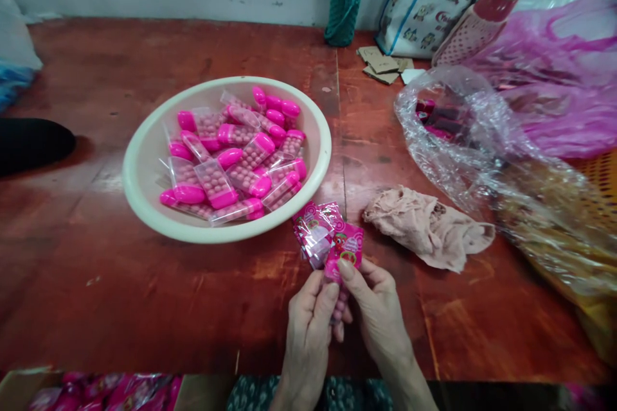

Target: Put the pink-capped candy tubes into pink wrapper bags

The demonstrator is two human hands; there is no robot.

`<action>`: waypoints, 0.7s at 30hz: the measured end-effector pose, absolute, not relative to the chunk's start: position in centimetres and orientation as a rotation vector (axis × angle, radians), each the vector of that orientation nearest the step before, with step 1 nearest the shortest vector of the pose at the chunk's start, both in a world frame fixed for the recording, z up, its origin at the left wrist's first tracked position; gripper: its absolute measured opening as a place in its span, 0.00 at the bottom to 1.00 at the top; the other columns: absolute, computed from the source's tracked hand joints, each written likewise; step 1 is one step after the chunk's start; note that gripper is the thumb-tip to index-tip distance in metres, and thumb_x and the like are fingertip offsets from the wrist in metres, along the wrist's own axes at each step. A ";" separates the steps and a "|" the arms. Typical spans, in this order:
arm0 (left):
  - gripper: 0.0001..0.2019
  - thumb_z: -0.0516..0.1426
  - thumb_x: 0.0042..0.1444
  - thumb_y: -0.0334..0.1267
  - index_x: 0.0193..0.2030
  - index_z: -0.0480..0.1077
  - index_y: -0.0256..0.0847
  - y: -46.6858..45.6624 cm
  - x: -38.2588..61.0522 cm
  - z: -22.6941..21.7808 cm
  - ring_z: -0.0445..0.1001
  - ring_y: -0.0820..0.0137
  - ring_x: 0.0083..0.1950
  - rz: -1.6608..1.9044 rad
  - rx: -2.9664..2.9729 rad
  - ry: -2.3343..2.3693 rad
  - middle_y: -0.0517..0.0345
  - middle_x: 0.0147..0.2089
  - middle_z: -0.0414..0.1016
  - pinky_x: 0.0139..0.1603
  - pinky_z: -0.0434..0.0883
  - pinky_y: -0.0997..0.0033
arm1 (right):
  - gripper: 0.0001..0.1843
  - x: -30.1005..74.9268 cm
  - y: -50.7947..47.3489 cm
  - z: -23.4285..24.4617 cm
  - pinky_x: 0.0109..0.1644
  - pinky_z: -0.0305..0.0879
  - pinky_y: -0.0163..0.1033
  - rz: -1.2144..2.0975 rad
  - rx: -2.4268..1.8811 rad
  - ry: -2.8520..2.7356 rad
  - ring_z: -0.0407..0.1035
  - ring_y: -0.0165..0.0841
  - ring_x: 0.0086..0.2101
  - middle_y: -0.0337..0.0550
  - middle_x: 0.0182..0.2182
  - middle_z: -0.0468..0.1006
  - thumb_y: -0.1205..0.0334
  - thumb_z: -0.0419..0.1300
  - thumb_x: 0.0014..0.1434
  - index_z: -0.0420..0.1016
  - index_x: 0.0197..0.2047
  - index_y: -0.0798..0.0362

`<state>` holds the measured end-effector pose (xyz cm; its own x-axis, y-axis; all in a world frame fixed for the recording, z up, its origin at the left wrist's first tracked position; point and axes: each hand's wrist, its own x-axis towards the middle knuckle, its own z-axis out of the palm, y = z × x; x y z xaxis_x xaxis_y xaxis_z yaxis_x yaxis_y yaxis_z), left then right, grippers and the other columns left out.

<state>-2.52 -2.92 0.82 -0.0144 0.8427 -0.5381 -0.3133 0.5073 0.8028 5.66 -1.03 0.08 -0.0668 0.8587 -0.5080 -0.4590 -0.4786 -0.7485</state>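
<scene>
Near the table's front edge my left hand [307, 327] is closed round a small clear candy box [340, 306] filled with pink balls. Thumb and fingers of my right hand [378, 308] pinch a pink printed wrapper [349, 244] at the top end of that box. How far the wrapper covers the box is hidden by my fingers. Just beyond my hands lies a small pile of similar pink wrappers [314, 228]. A white basin [144, 205] to the left holds several candy boxes [215, 183] with bright pink caps.
A crumpled pale cloth [429, 228] lies right of my hands. Behind it are a clear plastic bag [436, 148] with pink packets and a purple bag [554, 77]. Bottles [344, 9] stand at the back. Below the table, a cardboard box [19, 392] holds pink packets.
</scene>
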 end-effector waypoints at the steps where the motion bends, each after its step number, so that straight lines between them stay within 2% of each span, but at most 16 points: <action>1: 0.12 0.54 0.56 0.44 0.32 0.69 0.36 -2.9 -2.5 0.8 0.58 0.81 0.16 0.999 0.518 1.283 0.65 0.19 0.62 0.14 0.54 0.83 | 0.13 5.5 -1.1 0.1 0.09 0.57 0.25 1.706 -1.251 -0.512 0.58 0.22 0.09 0.30 0.11 0.66 0.54 0.63 0.53 0.71 0.33 0.57; 4: 0.13 0.56 0.54 0.46 0.32 0.69 0.36 -3.0 -2.4 0.7 0.55 0.82 0.16 1.047 0.402 1.308 0.68 0.18 0.58 0.14 0.53 0.84 | 0.14 4.4 -1.8 0.1 0.10 0.54 0.23 1.602 -1.366 -0.561 0.55 0.20 0.10 0.28 0.12 0.63 0.53 0.62 0.53 0.72 0.35 0.57; 8: 0.13 0.57 0.52 0.47 0.32 0.69 0.36 -2.9 -2.4 0.5 0.55 0.82 0.17 1.120 0.278 1.276 0.68 0.19 0.58 0.14 0.54 0.84 | 0.12 3.9 -2.5 -0.3 0.16 0.58 0.23 1.511 -1.386 -0.609 0.59 0.19 0.16 0.33 0.21 0.68 0.55 0.61 0.55 0.73 0.36 0.55; 13: 0.13 0.57 0.52 0.47 0.30 0.68 0.37 -2.6 -2.6 0.5 0.58 0.81 0.16 1.098 0.293 1.200 0.65 0.20 0.63 0.13 0.56 0.83 | 0.13 4.8 -2.3 -0.5 0.13 0.53 0.26 1.567 -1.283 -0.609 0.54 0.22 0.13 0.30 0.16 0.61 0.53 0.54 0.60 0.72 0.33 0.53; 15: 0.13 0.58 0.52 0.46 0.29 0.68 0.37 -2.5 -2.7 0.7 0.59 0.81 0.16 1.118 0.292 1.225 0.65 0.20 0.63 0.14 0.57 0.83 | 0.14 4.7 -2.3 -0.4 0.16 0.55 0.27 1.495 -1.325 -0.704 0.59 0.23 0.18 0.34 0.20 0.65 0.54 0.53 0.61 0.73 0.33 0.53; 18: 0.13 0.59 0.51 0.46 0.27 0.67 0.37 -2.3 -2.9 1.0 0.58 0.82 0.17 1.177 0.280 1.279 0.67 0.19 0.61 0.14 0.58 0.84 | 0.12 4.1 -2.5 -0.2 0.21 0.59 0.28 1.360 -1.384 -0.850 0.66 0.28 0.28 0.40 0.30 0.70 0.57 0.52 0.62 0.75 0.37 0.52; 21: 0.13 0.59 0.52 0.45 0.27 0.66 0.37 -2.0 -2.9 1.1 0.57 0.82 0.16 1.189 0.262 1.246 0.67 0.19 0.60 0.14 0.58 0.84 | 0.10 4.0 -2.7 -0.2 0.31 0.65 0.32 1.297 -1.394 -0.916 0.68 0.31 0.34 0.40 0.34 0.71 0.60 0.53 0.61 0.75 0.40 0.50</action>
<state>-2.95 -2.01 1.07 -0.1437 0.7986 -0.5845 -0.5464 0.4284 0.7197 3.96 -2.66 -0.18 0.1437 0.9595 -0.2422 -0.0920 -0.2308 -0.9686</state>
